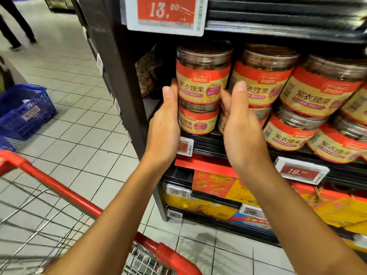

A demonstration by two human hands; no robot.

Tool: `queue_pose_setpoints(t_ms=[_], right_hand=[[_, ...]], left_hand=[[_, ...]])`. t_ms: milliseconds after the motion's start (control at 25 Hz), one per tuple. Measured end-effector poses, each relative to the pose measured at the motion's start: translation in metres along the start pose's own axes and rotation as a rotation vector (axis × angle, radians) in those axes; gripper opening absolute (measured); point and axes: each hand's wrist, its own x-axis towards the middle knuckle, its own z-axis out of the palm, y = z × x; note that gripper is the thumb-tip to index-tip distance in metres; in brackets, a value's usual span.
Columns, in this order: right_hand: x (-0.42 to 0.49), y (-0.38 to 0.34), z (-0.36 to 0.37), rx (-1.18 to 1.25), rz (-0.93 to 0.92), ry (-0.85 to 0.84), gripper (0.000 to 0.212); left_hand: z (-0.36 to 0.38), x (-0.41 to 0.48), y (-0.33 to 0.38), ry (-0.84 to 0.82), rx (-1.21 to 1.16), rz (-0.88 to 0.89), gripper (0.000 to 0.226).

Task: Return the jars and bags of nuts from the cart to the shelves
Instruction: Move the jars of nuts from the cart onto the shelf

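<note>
A blue plastic basket [25, 110] sat on the pale tiled floor [83, 120] to the left. Red-and-white price tags [166, 14] hung along the rack's edges, one reading 19 [300, 171]. Below them lay yellow and red gift boxes [214, 197]. Someone's dark-trousered legs [15, 24] stood far down the aisle.

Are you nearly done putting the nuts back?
Some looks done: the shelf already holds rows of jars stacked two high. In hand: both the left hand and right hand are at the sides of the top jar in the leftmost stack. What's left is unclear; the visible part of the cart shows only wire, no jars or bags.
</note>
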Motion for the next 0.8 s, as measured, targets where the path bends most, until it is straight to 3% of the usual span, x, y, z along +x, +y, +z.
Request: queue_pose_setpoints(t_ms=[120, 280, 400, 520, 640, 800], right_hand=[[0.007, -0.001, -0.005, -0.026, 0.011, 0.021, 0.026], [0.013, 0.002, -0.010, 0.055, 0.110, -0.007, 0.062], [0.006, -0.005, -0.014, 0.083, 0.124, 0.017, 0.049], [-0.026, -0.019, -0.020, 0.120, 0.194, -0.030, 0.042], [-0.071, -0.048, -0.013, 0.141, 0.233, -0.243, 0.034], [-0.151, -0.095, 0.023, 0.178, 0.346, -0.737, 0.042]], left_hand=[[-0.002, 0.001, -0.002, 0.011, 0.010, -0.006, 0.053], [-0.003, 0.001, 0.008, 0.018, 0.068, -0.039, 0.043], [0.000, -0.010, 0.024, 0.063, 0.086, -0.075, 0.039], [-0.013, -0.049, 0.048, 0.163, 0.013, -0.151, 0.067], [-0.036, -0.128, 0.086, 0.316, -0.124, -0.302, 0.052], [-0.100, -0.254, 0.153, 0.660, -0.200, -0.545, 0.050]])
